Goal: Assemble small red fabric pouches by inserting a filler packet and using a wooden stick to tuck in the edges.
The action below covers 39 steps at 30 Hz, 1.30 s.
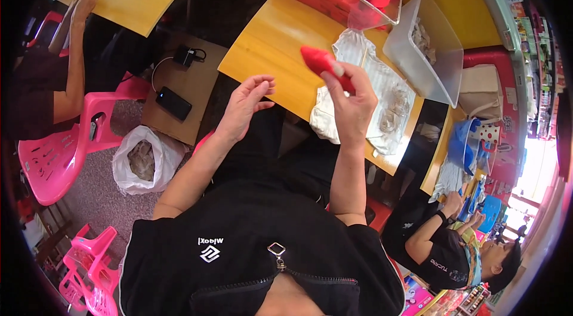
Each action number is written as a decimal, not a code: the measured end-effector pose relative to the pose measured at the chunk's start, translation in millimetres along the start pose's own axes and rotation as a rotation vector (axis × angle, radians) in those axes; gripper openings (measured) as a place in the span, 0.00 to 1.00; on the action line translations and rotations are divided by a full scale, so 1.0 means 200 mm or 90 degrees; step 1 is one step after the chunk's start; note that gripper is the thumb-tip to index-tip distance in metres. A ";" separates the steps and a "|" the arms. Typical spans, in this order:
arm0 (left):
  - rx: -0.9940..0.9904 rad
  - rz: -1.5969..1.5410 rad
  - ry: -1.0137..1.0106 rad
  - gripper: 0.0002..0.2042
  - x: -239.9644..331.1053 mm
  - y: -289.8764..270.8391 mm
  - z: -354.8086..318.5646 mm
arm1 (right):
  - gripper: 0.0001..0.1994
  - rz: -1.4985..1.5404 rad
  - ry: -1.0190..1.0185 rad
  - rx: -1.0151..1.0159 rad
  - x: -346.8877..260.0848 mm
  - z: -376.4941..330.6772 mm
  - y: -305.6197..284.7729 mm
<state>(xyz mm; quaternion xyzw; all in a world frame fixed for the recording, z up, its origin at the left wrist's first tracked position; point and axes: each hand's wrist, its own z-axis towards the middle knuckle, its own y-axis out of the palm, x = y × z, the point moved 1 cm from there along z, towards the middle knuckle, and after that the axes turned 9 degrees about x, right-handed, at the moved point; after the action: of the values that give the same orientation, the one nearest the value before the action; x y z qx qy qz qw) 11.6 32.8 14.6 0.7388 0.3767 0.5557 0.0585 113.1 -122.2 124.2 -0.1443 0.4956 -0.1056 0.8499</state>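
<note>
A small red piece (318,59), soft and pointed at one end, is pinched between the thumb and fingers of my right hand (356,101). It looks like cloth and is slightly blurred. My right hand is raised over the yellow table, above a white cloth (355,47) spread there. My left hand (249,104) hovers near the table's front edge, its fingers loosely bent and apart, with nothing visible in it. Small clear or pale bits (395,110) lie on the right part of the cloth. At the back, a clear tub (340,2) holds many similar red pieces.
Right of the cloth stands a translucent bin (433,65) with pale items inside. A phone (173,103) lies on a brown board at left, above an open white sack (173,155). Pink chairs (51,160) stand left. Co-workers sit at left and at lower right.
</note>
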 end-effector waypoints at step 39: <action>-0.039 -0.074 -0.023 0.08 -0.08 0.17 -0.13 | 0.07 0.039 0.124 -0.184 0.18 -0.41 -0.10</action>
<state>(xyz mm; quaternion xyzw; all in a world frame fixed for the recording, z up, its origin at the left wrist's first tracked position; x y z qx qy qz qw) 4.5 -10.3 29.5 0.7237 0.4008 0.5489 0.1199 59.3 -163.7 63.8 -0.2389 0.5898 -0.0207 0.7711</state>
